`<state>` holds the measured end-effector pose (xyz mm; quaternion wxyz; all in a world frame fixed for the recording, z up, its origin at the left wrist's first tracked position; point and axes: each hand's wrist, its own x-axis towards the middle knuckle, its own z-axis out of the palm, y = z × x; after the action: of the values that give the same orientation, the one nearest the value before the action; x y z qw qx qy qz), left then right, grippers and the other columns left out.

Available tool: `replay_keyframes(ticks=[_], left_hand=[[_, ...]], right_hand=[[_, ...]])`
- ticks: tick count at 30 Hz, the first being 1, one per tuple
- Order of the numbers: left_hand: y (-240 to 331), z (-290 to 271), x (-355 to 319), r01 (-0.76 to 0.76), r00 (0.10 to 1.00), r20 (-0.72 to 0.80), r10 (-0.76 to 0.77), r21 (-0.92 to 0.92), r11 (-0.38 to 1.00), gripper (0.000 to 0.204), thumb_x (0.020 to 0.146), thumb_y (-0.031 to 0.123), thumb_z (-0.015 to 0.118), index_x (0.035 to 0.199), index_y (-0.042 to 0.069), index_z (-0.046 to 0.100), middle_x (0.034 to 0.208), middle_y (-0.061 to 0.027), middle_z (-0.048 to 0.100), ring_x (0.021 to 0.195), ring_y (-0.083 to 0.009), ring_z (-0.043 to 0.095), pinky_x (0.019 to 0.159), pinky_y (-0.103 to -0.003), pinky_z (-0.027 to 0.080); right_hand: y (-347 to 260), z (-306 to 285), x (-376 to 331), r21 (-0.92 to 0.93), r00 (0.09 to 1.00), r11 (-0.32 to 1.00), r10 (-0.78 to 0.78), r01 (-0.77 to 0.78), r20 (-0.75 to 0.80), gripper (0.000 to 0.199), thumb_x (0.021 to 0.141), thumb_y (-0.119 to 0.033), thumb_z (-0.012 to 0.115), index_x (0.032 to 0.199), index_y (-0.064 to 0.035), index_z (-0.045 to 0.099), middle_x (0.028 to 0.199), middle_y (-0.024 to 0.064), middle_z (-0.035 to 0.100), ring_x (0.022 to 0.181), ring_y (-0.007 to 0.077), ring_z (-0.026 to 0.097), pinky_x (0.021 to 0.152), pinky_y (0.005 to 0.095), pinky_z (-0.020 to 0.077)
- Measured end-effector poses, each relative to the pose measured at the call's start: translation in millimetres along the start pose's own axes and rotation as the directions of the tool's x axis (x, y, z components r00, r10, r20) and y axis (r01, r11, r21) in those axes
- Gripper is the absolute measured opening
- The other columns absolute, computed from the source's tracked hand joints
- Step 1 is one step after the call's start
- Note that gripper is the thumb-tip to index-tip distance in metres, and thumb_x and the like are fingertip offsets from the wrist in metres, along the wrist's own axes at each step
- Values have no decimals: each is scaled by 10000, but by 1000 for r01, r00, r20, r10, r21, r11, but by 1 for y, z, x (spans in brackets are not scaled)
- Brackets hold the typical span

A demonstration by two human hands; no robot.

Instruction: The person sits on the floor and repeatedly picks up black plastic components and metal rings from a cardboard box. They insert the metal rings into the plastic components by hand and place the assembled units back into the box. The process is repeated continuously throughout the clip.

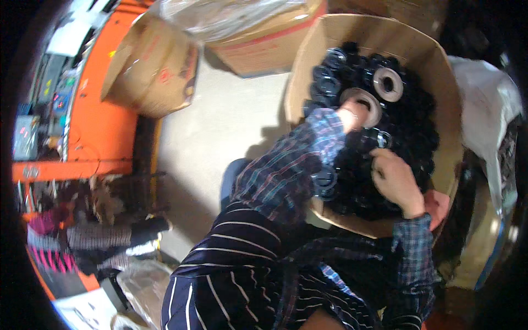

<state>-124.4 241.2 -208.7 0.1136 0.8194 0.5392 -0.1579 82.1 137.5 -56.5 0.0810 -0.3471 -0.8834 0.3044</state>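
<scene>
A large cardboard box with high walls holds a heap of black, rounded plastic-like parts. Among them, a pale, thick ring with a dark centre lies on top of the heap. My left hand reaches over the heap with its fingers closed on a second pale ring; its fingertips are partly hidden. Lower and to the right, my right hand is bent over the black parts. Its fingers are curled together near a dark shiny part, and what they hold cannot be made out.
An open carton stands at the upper left beside an orange bench. Another carton under clear plastic stands at the top. A white plastic sack hangs by the box's right side. A pink piece sits at its near right corner.
</scene>
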Motion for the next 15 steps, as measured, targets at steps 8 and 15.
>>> replay_keyframes(ticks=[8,15], left_hand=[[15,-126,-98,-178,888,-457,-58,-456,872,309,857,235,631,1121,75,641,922,-162,703,800,-307,704,689,-413,578],[88,-128,-156,-562,776,-197,-599,-646,-516,272,964,294,615,966,25,575,754,-68,616,546,-167,606,508,-304,523]], right_hand=[[58,-35,-27,98,909,991,118,-86,-401,62,836,41,558,879,15,523,1342,205,554,1174,338,564,998,386,421],[31,-34,-33,794,804,591,397,145,-442,205,966,-62,533,1112,67,596,1360,131,545,1077,169,567,951,273,417]])
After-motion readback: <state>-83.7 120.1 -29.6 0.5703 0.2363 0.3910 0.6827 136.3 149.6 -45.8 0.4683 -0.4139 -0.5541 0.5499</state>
